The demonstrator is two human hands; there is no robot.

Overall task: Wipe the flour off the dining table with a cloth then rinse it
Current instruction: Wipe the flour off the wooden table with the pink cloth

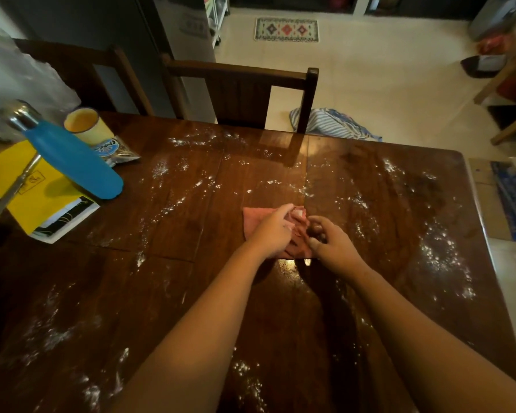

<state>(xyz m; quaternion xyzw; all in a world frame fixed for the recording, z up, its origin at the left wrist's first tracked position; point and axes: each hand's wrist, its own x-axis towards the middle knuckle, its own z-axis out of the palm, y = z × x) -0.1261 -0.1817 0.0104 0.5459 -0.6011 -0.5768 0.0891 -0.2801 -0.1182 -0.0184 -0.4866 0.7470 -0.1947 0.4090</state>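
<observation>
The pink cloth (255, 217) lay bunched near the middle of the dark wooden counter (355, 162), directly under both hands, so nothing had to be reached for. The left hand (273, 234) sat on top of it, its fingers (285, 210) curled and gripping the folds toward the far edge. The right hand (332, 245) came in from the right, fingers bent and apparently pinching the cloth's right-hand edge. The cloth's long axis ran roughly left to right across the counter, with a flat corner poking out to the left beyond the left hand and the rumpled end facing the right hand. The left hand covered more of it and looked the likelier one to drive a stroke. Flour (441, 254) was strewn on every side of the cloth: a heavy patch well off to the right near the counter's edge, streaks on the far side toward the chair (239, 93), and more at the near left and close in front of the person. Judged from that, the wiping had hardly begun, and the hands seemed to be gathering the cloth into a pad. With its long side lying crosswise, a sweep toward or away from the body would cover the widest band. A blue bottle (72, 162) and a yellow mug (88, 126) at the far left would limit strokes there.
</observation>
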